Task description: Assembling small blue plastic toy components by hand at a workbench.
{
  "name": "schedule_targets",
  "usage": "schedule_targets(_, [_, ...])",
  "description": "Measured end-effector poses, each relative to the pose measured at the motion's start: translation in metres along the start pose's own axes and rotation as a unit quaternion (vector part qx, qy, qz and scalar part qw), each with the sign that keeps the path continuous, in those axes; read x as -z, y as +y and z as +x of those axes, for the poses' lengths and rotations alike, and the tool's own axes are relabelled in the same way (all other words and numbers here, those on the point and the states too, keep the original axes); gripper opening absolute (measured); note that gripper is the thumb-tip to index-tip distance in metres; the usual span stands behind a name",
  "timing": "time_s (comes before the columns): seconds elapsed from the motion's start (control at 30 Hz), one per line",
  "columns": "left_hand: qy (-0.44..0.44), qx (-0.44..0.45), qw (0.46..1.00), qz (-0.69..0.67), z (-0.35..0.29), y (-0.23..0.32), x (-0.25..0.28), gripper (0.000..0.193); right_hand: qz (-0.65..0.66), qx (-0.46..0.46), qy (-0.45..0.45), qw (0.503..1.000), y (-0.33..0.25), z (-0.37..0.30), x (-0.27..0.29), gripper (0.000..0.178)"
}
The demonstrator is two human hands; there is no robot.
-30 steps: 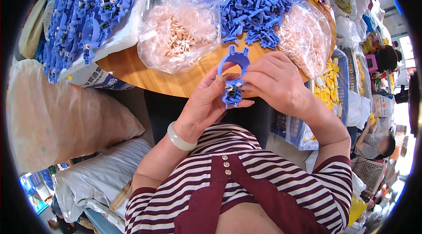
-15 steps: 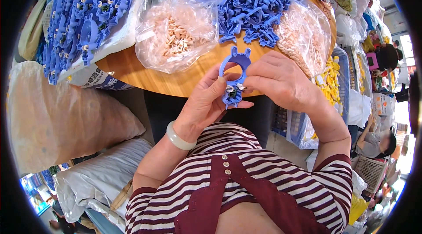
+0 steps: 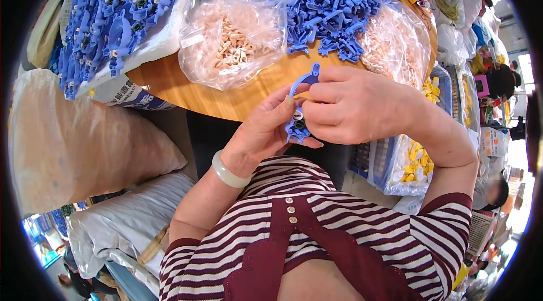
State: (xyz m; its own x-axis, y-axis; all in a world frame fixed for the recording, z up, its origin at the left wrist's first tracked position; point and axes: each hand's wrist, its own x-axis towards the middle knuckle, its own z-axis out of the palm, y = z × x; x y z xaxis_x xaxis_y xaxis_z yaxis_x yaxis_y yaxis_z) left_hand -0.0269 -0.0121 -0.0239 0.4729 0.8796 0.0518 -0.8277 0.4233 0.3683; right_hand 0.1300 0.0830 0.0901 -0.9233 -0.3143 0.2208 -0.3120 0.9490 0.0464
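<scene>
In front of my body, near the table's front edge, my left hand [image 3: 264,125] grips a blue plastic ring-shaped part [image 3: 298,87] between thumb and fingers. The part stands with its ring upward; white and dark green pieces sit in its lower body. My right hand [image 3: 353,106] is closed against the part's right side and covers much of it. Whatever its fingertips pinch is hidden. A clear bag [image 3: 198,57] of small beige pieces lies just beyond on the wooden table [image 3: 164,89].
A heap of loose blue parts [image 3: 322,7] lies farther back. A second bag of pale pieces [image 3: 396,41] is at its right. Assembled blue parts [image 3: 119,29] cover a white board at far left. Yellow parts [image 3: 416,159] fill a blue crate at right; big sacks [image 3: 85,142] stand left.
My right hand has moved in over the blue part's lower body and now hides more of it. My right elbow has swung outward. My left hand keeps its hold.
</scene>
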Motion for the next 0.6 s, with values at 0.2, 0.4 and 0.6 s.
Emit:
schedule_targets(0.2, [0.033,-0.007,0.999,-0.027,-0.001,0.001,-0.01,0.055,-0.028,-0.046,0.029,0.998,-0.004,-0.007,-0.004,0.018])
schedule_targets(0.4, [0.035,-0.018,0.999,-0.034,0.001,0.0,-0.009,0.057,0.041,-0.279,0.161,0.946,-0.029,-0.02,-0.008,0.028])
schedule_targets(0.6, [0.055,-0.055,0.997,-0.002,0.004,-0.007,-0.01,0.056,0.118,-0.389,0.199,0.892,-0.048,-0.016,-0.028,0.022])
